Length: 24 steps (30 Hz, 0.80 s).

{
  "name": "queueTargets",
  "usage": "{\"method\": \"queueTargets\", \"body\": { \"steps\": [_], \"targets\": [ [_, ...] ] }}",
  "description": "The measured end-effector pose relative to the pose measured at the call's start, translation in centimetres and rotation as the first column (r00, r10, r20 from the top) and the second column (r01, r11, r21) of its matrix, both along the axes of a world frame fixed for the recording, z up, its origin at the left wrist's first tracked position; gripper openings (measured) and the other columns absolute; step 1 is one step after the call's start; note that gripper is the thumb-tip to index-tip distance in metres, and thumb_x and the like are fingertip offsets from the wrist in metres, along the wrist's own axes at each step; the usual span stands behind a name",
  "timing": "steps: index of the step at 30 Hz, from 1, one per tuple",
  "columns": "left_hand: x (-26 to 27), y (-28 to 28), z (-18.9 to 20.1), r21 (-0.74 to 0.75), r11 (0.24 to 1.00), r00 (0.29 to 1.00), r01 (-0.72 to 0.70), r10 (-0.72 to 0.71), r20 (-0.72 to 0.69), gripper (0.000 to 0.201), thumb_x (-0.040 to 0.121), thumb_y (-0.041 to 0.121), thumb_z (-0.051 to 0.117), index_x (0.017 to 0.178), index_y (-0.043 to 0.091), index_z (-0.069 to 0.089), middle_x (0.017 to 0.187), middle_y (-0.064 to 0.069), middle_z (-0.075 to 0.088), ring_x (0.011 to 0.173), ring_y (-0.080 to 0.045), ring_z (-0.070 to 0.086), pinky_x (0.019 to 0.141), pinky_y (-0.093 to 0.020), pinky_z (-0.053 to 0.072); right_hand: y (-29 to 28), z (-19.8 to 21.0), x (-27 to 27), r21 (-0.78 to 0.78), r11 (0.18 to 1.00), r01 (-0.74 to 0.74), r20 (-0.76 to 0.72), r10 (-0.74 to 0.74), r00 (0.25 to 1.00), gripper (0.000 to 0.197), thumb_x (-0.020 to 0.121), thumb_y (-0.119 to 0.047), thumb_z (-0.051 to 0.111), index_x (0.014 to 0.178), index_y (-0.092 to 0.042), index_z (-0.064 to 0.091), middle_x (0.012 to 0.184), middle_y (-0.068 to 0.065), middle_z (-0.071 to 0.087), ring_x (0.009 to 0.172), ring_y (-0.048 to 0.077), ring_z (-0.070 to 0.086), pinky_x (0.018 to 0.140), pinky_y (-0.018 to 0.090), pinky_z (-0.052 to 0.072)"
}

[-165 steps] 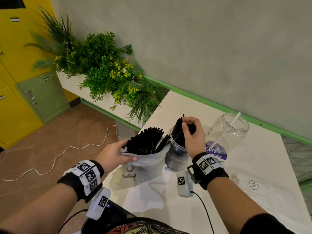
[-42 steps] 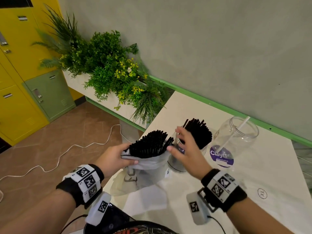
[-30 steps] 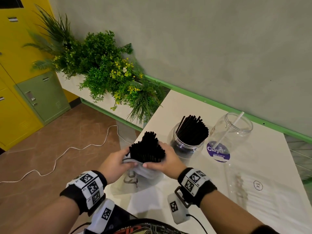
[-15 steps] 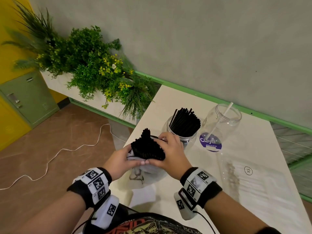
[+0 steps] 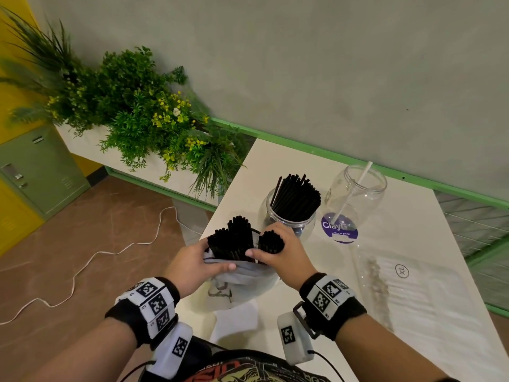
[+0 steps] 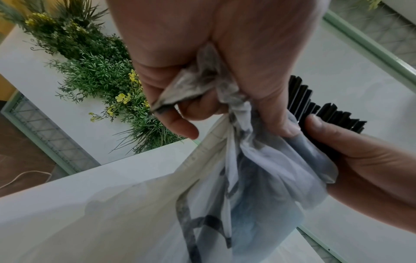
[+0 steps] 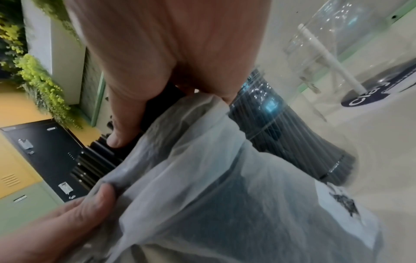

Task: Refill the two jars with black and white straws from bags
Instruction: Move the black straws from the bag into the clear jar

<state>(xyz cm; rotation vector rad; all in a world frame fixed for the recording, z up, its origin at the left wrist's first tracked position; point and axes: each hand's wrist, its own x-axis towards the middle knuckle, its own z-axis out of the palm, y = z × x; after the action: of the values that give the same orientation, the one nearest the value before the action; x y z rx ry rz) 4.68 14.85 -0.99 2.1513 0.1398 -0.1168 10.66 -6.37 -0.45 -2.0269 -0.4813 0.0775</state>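
From the head view, a thin white bag [image 5: 242, 274] stands at the near left edge of the white table [image 5: 429, 312], with black straws [image 5: 231, 242] sticking up out of its mouth. The left hand [image 5: 192, 267] grips the bag's rim on the left. The right hand [image 5: 283, 256] is curled round a separate bundle of black straws [image 5: 271, 241] at the bag's right side. Just beyond stands a clear jar [image 5: 287, 224] packed with black straws, and to its right a second clear jar [image 5: 355, 199] with a purple label holds one white straw [image 5: 355, 191]. A clear flat bag [image 5: 407, 293] lies near right on the table; only this view shows it, along with the plants [image 5: 132, 117] far left.

The left wrist view alone shows how the left hand [image 6: 216, 71] holds on: fingers and thumb bunch crumpled plastic of the bag [image 6: 247, 186], with the right hand's thumb [image 6: 333, 135] against the straw ends.

The right wrist view shows, up close, the right hand's thumb [image 7: 123, 115] pressing black straws above the bag's rim [image 7: 202, 160], and the full jar's straws reaching down to its base [image 7: 315, 154].
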Motion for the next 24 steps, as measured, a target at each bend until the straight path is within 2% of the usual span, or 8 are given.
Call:
{"method": "queueTargets", "body": {
  "steps": [4, 6, 9, 12, 14, 17, 19, 24],
  "targets": [
    [0.3, -0.3, 0.3, 0.031, 0.999, 1.0, 0.024, -0.024, 0.0, 0.055, 0.07, 0.043, 0.08, 0.119, 0.033, 0.057, 0.103, 0.021, 0.063, 0.1, -0.001, 0.058, 0.075, -0.007, 0.04, -0.6, 0.9, 0.1, 0.103, 0.994, 0.026, -0.057, -0.02, 0.998, 0.037, 0.066, -0.05, 0.079, 0.08, -0.019, 0.062, 0.084, -0.003, 0.061, 0.09, 0.021, 0.058, 0.083, 0.034, 0.049],
    [0.7, -0.4, 0.4, 0.048, 0.998, 1.0, 0.027, -0.028, 0.01, 0.05, 0.07, 0.044, 0.079, 0.115, 0.034, 0.058, 0.1, 0.022, 0.062, 0.099, -0.002, 0.059, 0.075, -0.009, 0.041, -0.6, 1.8, 0.0, 0.17, 0.985, 0.031, -0.071, -0.019, 0.997, 0.027, 0.072, -0.038, 0.08, 0.078, -0.017, 0.063, 0.082, 0.002, 0.064, 0.087, 0.022, 0.062, 0.081, 0.035, 0.05],
    [1.1, -0.4, 0.4, 0.065, 0.997, 0.999, 0.033, -0.033, 0.001, 0.049, 0.071, 0.047, 0.078, 0.114, 0.033, 0.059, 0.103, 0.018, 0.066, 0.1, -0.005, 0.061, 0.082, -0.022, 0.047, -0.8, 3.0, -0.1, 0.205, 0.978, 0.036, -0.081, -0.02, 0.997, 0.014, 0.08, -0.015, 0.076, 0.076, -0.012, 0.063, 0.08, 0.008, 0.066, 0.084, 0.023, 0.063, 0.083, 0.036, 0.05],
    [1.3, -0.5, 0.5, 0.058, 0.997, 0.999, 0.044, -0.044, 0.0, 0.052, 0.071, 0.047, 0.078, 0.117, 0.031, 0.06, 0.105, 0.017, 0.067, 0.101, -0.005, 0.062, 0.083, -0.023, 0.048, -0.8, 3.2, 0.2, 0.185, 0.982, 0.043, -0.068, -0.031, 0.997, 0.016, 0.082, -0.018, 0.075, 0.08, -0.009, 0.062, 0.082, 0.008, 0.066, 0.084, 0.02, 0.063, 0.083, 0.037, 0.051],
    [1.3, -0.5, 0.8, 0.052, 0.997, 0.999, 0.052, -0.052, 0.001, 0.051, 0.073, 0.043, 0.078, 0.118, 0.031, 0.059, 0.103, 0.019, 0.065, 0.1, -0.003, 0.06, 0.078, -0.015, 0.045, -0.8, 2.7, 0.3, 0.148, 0.988, 0.043, -0.045, -0.036, 0.998, 0.025, 0.08, -0.033, 0.074, 0.09, -0.015, 0.061, 0.091, 0.004, 0.065, 0.089, 0.016, 0.063, 0.085, 0.035, 0.052],
    [1.4, -0.5, 1.0, 0.05, 0.997, 0.998, 0.055, -0.055, 0.003, 0.046, 0.074, 0.04, 0.078, 0.115, 0.032, 0.059, 0.098, 0.021, 0.063, 0.096, -0.002, 0.06, 0.072, -0.008, 0.042, -1.1, 1.5, -0.3, 0.054, 0.998, 0.04, 0.054, -0.043, 0.998, 0.049, 0.077, -0.055, 0.065, 0.114, -0.026, 0.052, 0.113, -0.007, 0.055, 0.104, 0.004, 0.056, 0.09, 0.02, 0.045],
    [1.5, -0.5, 0.9, 0.055, 0.997, 0.999, 0.051, -0.051, 0.002, 0.044, 0.074, 0.04, 0.078, 0.113, 0.03, 0.061, 0.097, 0.019, 0.065, 0.095, -0.004, 0.061, 0.072, -0.011, 0.044, -1.4, 1.0, -1.0, 0.019, 1.0, 0.008, 0.126, -0.011, 0.992, 0.061, 0.077, -0.053, 0.068, 0.125, -0.025, 0.044, 0.121, -0.009, 0.048, 0.112, 0.001, 0.051, 0.094, 0.012, 0.039],
    [1.6, -0.4, 0.9, 0.078, 0.996, 0.999, 0.054, -0.054, -0.004, 0.037, 0.074, 0.043, 0.077, 0.105, 0.03, 0.061, 0.093, 0.017, 0.067, 0.089, 0.003, 0.06, 0.069, -0.01, 0.044, -1.9, 0.3, -2.2, -0.01, 0.999, -0.034, 0.195, 0.035, 0.98, 0.079, 0.072, -0.047, 0.078, 0.136, -0.03, 0.034, 0.131, -0.008, 0.045, 0.122, -0.001, 0.044, 0.101, 0.009, 0.032]
  ]
}}
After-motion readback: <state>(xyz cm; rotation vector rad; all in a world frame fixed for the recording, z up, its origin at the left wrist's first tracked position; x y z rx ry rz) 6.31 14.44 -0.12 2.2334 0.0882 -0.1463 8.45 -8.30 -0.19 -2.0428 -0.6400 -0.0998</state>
